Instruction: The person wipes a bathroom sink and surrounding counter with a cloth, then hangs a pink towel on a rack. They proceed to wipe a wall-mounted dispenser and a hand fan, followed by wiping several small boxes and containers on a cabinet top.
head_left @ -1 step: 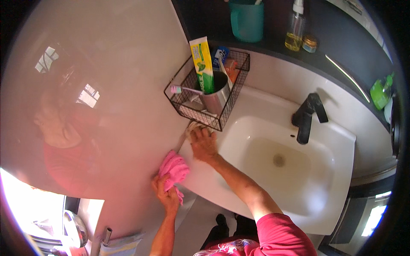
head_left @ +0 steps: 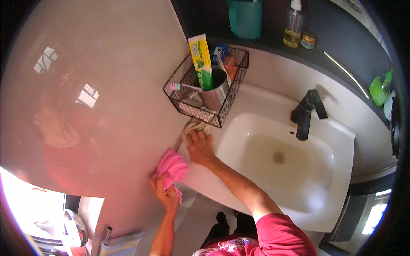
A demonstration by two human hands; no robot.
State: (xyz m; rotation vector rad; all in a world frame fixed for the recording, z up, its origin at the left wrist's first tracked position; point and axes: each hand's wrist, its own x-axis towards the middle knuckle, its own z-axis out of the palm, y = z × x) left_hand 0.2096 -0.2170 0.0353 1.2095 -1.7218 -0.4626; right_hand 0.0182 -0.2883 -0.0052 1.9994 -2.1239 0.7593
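Observation:
My left hand (head_left: 164,187) is closed around a bunched pink cloth (head_left: 173,167) beside the sink's left edge, with a loose end hanging below the fingers. On the left rim of the white sink (head_left: 205,181), my right hand (head_left: 200,147) presses a whitish, striped cloth (head_left: 195,125) with bent fingers. That cloth lies just below the near corner of a black wire basket (head_left: 192,116). Inside the basket stand a steel cup (head_left: 215,97), a yellow and green tube (head_left: 201,59) and a pink toothbrush (head_left: 181,86).
A black faucet (head_left: 304,115) rises at the back of the basin. Along the dark shelf (head_left: 273,46) stand a teal mug (head_left: 245,19), a pump bottle (head_left: 293,25), a small jar (head_left: 308,40) and a green bottle (head_left: 379,89). A glossy wall (head_left: 128,141) borders the left.
My right hand has shifted slightly left along the sink rim, and more of the whitish cloth shows. The left hand keeps its hold on the pink cloth. The whole view has moved a little.

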